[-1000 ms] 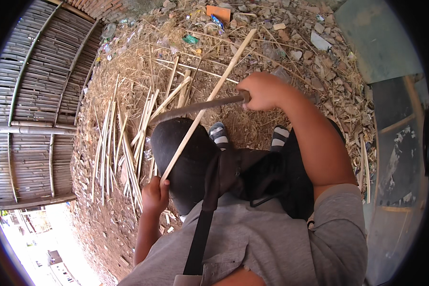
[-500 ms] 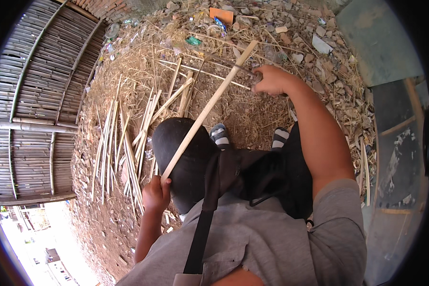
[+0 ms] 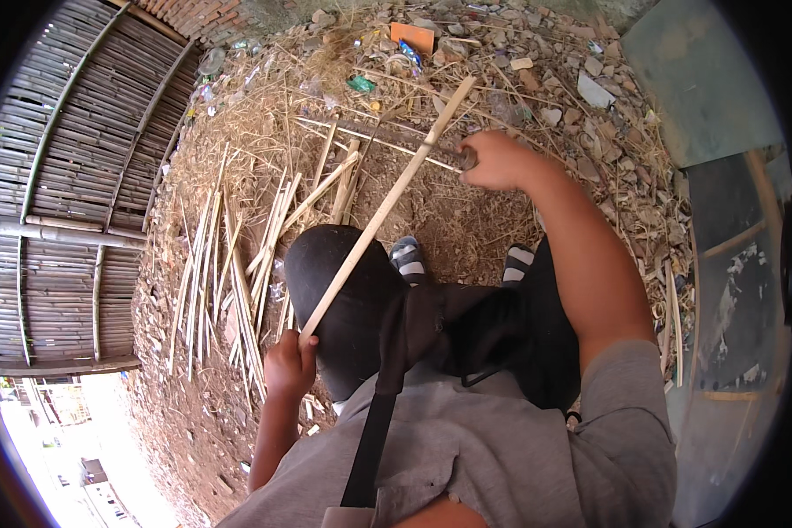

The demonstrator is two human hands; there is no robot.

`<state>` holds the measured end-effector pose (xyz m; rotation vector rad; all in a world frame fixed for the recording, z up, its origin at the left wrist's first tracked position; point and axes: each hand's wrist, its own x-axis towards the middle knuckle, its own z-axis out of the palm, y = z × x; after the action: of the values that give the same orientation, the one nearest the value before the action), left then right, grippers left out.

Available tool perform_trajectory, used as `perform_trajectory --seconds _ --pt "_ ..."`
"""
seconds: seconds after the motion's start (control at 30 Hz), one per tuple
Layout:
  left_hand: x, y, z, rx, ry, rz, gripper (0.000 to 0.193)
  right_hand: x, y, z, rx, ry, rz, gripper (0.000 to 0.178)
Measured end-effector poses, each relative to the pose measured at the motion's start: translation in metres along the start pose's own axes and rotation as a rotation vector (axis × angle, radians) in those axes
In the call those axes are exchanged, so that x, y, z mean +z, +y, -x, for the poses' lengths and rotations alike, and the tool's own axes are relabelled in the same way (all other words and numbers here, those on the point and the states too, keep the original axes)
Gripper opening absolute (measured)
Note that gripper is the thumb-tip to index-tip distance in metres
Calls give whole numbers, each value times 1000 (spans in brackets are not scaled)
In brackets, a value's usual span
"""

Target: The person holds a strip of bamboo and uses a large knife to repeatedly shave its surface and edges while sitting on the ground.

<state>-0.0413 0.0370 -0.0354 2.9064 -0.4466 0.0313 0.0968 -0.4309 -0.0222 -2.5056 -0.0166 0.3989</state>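
Note:
My left hand (image 3: 290, 368) is closed around the near end of a long pale bamboo strip (image 3: 370, 231). The strip slants up and to the right, passing over my black-clad left knee (image 3: 330, 255). Near its far end, my right hand (image 3: 495, 160) grips the handle of a dark knife (image 3: 394, 135). Its long, narrow blade points left and crosses the strip; whether the edge touches it, I cannot tell. Farther left on the ground lie several split bamboo strips (image 3: 204, 273) in a loose pile.
My sandalled feet (image 3: 407, 260) rest on dirt and straw. Rubble (image 3: 581, 119) and an orange piece (image 3: 412, 37) lie beyond. A bamboo-slat wall (image 3: 70, 185) stands left; grey panels (image 3: 730, 273) line the right side. A black strap (image 3: 371, 449) hangs over my shirt.
My right hand has shifted slightly left and down, and the knife blade now shows extending left past the bamboo strip. My left hand keeps its hold with little movement.

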Motion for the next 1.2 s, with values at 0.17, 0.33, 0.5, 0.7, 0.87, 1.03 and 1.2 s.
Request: perform_trajectory --seconds 0.17,0.33,0.5,0.7,0.87,1.03,1.2 --pt "2 1 -1 -31 -28 49 37 28 -28 0 -179 -154 66 46" --pt "3 1 -2 -54 -22 28 37 12 8 -8 -6 -7 -86 43" --pt "0 -4 -3 -34 -68 143 41 7 -27 11 -126 -91 69 56" --pt "-12 -1 -9 -107 -133 174 45 16 21 -10 -27 159 -79 32" --pt "-16 -4 -7 -80 -202 222 44 19 -36 16 -147 -54 85 30" --pt "0 -7 -6 -60 -100 148 43 8 21 -3 77 72 -182 32" --pt "3 -4 -2 -45 -65 171 40 4 -27 22 -113 7 -62 26"
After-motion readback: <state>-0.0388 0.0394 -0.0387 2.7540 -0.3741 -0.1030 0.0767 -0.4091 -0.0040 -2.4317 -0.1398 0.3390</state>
